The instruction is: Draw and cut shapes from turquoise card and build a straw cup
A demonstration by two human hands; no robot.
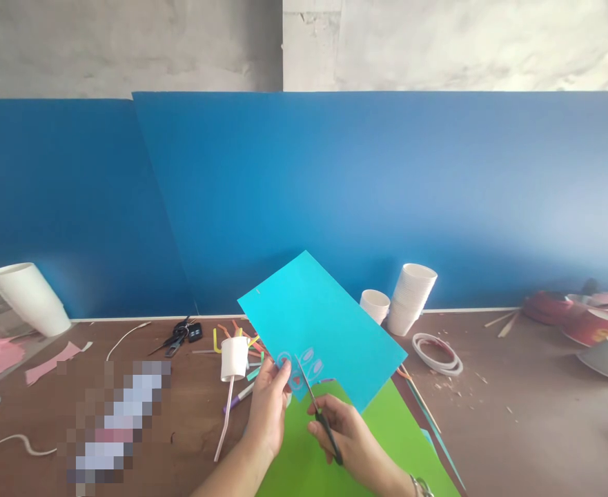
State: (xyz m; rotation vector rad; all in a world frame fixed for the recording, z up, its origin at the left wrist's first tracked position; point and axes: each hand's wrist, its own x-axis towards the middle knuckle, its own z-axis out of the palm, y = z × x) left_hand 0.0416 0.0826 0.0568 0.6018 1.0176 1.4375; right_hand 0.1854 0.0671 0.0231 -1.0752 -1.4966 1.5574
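A bright blue sheet of paper [319,310] is raised above the table, pinched near its lower left corner by my left hand [270,397]. Small rounded shapes are drawn on it close to that thumb. My right hand [342,428] grips black-handled scissors [326,431], their blades lying at the drawn shapes. Whether the blades are parted is hard to make out. Under both hands lies a green sheet [397,442]. Just left of my left hand stands a white paper cup [234,357] with colored straws around it and a pale pink straw [224,421] reaching down toward me.
Stacked white paper cups [412,300] stand at the back beside a shorter cup stack [375,304]. A roll of white tape [437,354] lies to the right, near wooden scraps. Keys [182,335] and a pink paper strip [55,362] are on the left. A blue panel [335,172] borders the table's back.
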